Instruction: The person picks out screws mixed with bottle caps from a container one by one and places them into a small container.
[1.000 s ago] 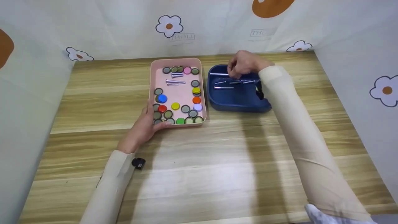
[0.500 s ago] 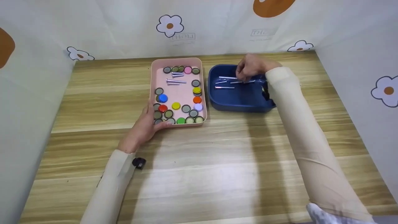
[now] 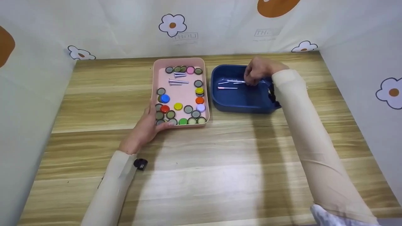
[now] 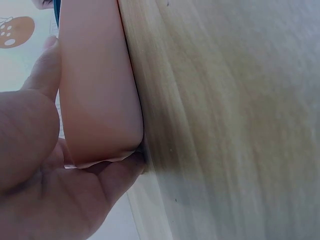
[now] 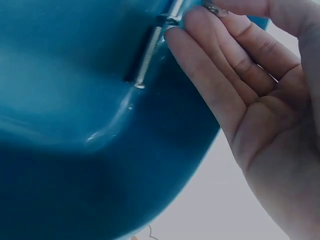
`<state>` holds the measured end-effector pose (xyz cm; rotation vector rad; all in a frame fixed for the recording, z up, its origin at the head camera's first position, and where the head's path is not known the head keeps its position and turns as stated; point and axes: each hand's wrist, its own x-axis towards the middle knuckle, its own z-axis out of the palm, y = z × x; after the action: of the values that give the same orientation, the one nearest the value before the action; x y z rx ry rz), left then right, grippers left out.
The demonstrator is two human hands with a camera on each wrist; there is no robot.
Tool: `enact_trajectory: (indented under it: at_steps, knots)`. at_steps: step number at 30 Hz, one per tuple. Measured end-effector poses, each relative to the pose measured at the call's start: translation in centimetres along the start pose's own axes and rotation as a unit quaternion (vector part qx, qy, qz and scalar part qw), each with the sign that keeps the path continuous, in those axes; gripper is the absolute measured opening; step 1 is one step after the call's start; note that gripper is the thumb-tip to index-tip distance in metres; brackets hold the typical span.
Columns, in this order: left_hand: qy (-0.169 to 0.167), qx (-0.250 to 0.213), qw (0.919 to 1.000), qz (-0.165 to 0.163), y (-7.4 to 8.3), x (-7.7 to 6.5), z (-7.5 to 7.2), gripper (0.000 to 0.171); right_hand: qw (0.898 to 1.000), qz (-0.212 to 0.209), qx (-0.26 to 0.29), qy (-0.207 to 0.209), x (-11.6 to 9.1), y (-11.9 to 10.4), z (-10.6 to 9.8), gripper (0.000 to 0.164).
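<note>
My left hand (image 3: 143, 127) holds the near left corner of a pink tray (image 3: 205, 94), its thumb along the near rim and its fingers around the left side. In the tray lie bottle caps (image 3: 178, 106) of several colours and a few silver screws (image 3: 179, 81). My right hand (image 3: 259, 70) is over the back of a blue bin (image 3: 241, 108), thumb and forefinger pinching a screw (image 5: 216, 9) by its head end; most of it is hidden in the right wrist view. Several screws (image 3: 227, 88) lie on the bin floor, one screw (image 5: 147, 60) just beside my fingertips.
Both containers stand side by side on a wooden table (image 3: 194, 172), the bin to the right of the tray with a narrow gap between. A flower-patterned sheet (image 3: 220, 25) hangs behind the table and along its sides.
My right hand has shifted right and slightly towards me within the bin, and the screw at its fingers moved with it. My left hand stays on the tray.
</note>
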<state>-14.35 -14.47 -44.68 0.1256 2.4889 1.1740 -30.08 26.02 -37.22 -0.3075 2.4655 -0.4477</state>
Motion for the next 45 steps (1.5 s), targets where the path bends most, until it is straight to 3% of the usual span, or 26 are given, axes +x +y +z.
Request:
enact_trajectory:
  at_steps: [6, 12, 20, 27, 36, 45]
  knots:
    - [-0.006, 0.026, 0.9996, -0.003, -0.1, 0.0, -0.1, 0.118, 1.000, 0.018, -0.002, -0.017, -0.1, 0.8, 0.3, 0.026]
    - [-0.001, 0.023, 0.9997, 0.007, -0.2, 0.0, 0.1, 0.118, 0.999, 0.037, -0.031, -0.008, -0.2, 1.3, 0.5, 0.023]
    - [0.001, 0.022, 0.9997, 0.002, -0.2, -0.1, 0.1, 0.117, 0.999, 0.037, -0.030, -0.008, -0.1, 1.6, 0.6, 0.024]
    - [0.009, 0.011, 0.9998, 0.017, -0.1, 0.1, 0.2, 0.117, 0.998, 0.042, -0.037, -0.008, -0.2, 1.9, 0.6, 0.020]
    - [-0.003, 0.036, 0.9993, -0.010, -0.1, -0.1, -0.1, 0.117, 0.997, 0.033, -0.070, 0.005, -0.5, 2.1, 1.0, 0.016]
    - [-0.002, 0.024, 0.9997, -0.003, -0.1, 0.0, -0.1, 0.118, 0.995, 0.057, -0.077, 0.007, -0.7, 2.4, 1.0, 0.016]
